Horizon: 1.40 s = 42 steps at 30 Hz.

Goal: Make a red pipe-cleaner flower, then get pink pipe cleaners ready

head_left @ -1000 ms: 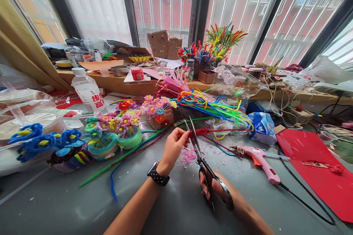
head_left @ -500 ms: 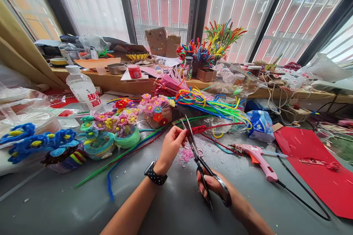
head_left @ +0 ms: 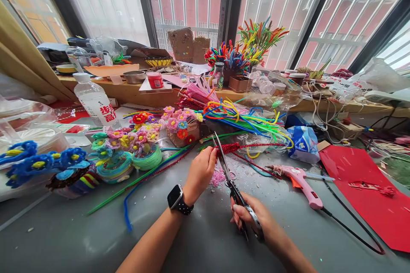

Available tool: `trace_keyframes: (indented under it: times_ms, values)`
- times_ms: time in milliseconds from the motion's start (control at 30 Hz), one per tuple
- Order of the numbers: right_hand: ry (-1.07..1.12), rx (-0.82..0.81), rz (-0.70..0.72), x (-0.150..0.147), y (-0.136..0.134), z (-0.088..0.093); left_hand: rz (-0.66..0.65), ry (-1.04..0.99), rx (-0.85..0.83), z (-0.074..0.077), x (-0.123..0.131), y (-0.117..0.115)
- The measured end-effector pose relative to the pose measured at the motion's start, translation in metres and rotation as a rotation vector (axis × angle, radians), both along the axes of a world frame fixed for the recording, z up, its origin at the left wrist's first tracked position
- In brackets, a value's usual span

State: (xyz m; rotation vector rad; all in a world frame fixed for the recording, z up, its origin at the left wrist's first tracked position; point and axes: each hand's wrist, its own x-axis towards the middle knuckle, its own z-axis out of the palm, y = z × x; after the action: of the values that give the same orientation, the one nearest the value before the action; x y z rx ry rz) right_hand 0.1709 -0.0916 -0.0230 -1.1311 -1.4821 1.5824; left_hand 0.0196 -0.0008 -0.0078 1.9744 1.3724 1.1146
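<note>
My left hand [head_left: 201, 172], with a dark watch [head_left: 176, 198] at its wrist, is closed in a pinch on a bundle of red tinsel pipe cleaners [head_left: 229, 148]. Part of the bundle shows beyond my fingers, and one long strand trails off to the right. In my right hand [head_left: 253, 215] is a pair of black-handled scissors [head_left: 235, 192], its blades pointing up and away. The blades cross right beside my left fingertips, against the red bundle. Pink clippings [head_left: 218, 178] lie scattered on the grey table under the blades.
A pink glue gun [head_left: 301, 183] lies to the right, beside a red sheet [head_left: 368, 196]. Pipe-cleaner flowers in small pots [head_left: 147, 158] stand on the left, near a water bottle [head_left: 96, 104]. Behind lies a heap of coloured pipe cleaners [head_left: 243, 119].
The scissor blades have drawn closer together at the red bundle, and the fingers of my right hand have tightened. My left hand has turned slightly, with its back more toward me.
</note>
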Motion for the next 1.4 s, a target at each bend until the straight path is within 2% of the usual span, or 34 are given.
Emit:
trace_keyframes:
  times_ms: [133,333,433,667,800,1067,1233,1400]
  values:
    - [-0.064,0.020,-0.013,0.001,0.000,0.003,-0.015,0.023,0.003,0.000,0.001,-0.001]
    - [-0.077,0.025,-0.026,0.001,-0.001,0.004,0.050,-0.159,0.090,0.001,0.001,-0.003]
    - [-0.087,0.017,-0.033,0.001,-0.001,0.006,0.005,-0.209,0.098,0.001,0.002,-0.003]
    - [-0.045,0.006,-0.023,0.003,-0.001,0.004,-0.057,-0.524,-0.092,0.005,0.003,-0.003]
    - [0.028,0.024,0.026,0.005,0.001,-0.002,-0.070,-0.614,-0.192,0.007,0.003,-0.002]
    - [-0.026,0.052,-0.055,0.002,0.000,-0.001,-0.104,-0.632,-0.248,0.009,0.003,-0.004]
    - [-0.014,0.044,-0.091,-0.001,-0.001,0.001,-0.085,-0.626,-0.201,0.007,0.005,-0.005]
    - [0.025,0.046,-0.085,-0.003,0.000,-0.006,-0.039,-0.399,-0.070,0.001,0.006,-0.004]
